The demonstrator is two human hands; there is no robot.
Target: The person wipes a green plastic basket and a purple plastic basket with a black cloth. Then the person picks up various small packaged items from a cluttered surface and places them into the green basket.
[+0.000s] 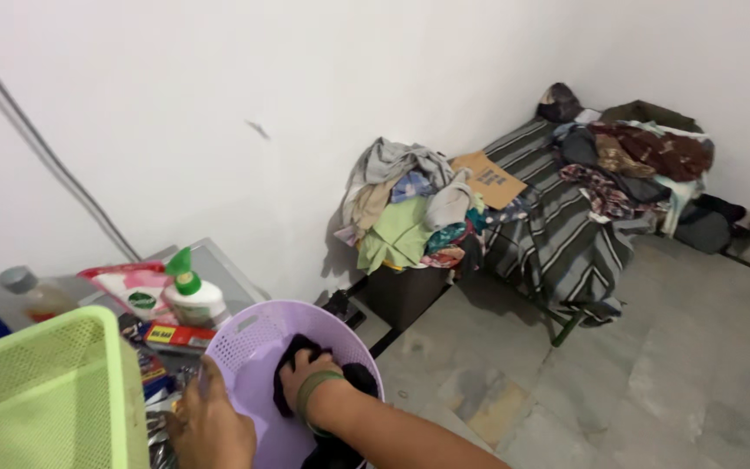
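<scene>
The right hand (304, 375) has its fingers clenched on a dark cloth (305, 347) inside the round, perforated lilac plastic basket (253, 343); the left hand (210, 426) grips its rim. A green mesh basket (41, 391) and bottles (191, 293) crowd the worktop's edge.

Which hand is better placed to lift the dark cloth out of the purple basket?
The right hand: it already grips the dark cloth inside the purple basket. The left hand rests on the rim.

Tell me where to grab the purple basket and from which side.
Grip the purple basket by its rolled rim, on the near left edge where the left hand already rests. Coming from above and the near side probably suits best: it tilts toward the person, and the right hand fills the inside with a dark cloth.
</scene>
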